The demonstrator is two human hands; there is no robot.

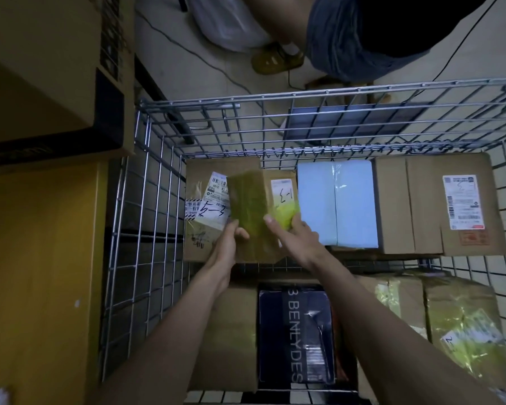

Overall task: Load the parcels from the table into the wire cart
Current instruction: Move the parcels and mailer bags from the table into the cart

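I hold a small cardboard parcel (253, 211) wrapped in yellowish tape inside the wire cart (146, 200), above a labelled brown box (202, 200) at the cart's back left. My left hand (227, 244) grips the parcel's near left corner. My right hand (297, 238) holds its right side, thumb on top and fingers curled round the edge. A white label marked by hand shows on the parcel's right face.
The cart also holds a pale blue box (336, 200), a large brown box (438, 203), a dark box (295, 334) and a yellow-taped box (450, 314). A yellow table (41, 258) with a big carton (50, 68) stands left. A person (362, 33) stands beyond the cart.
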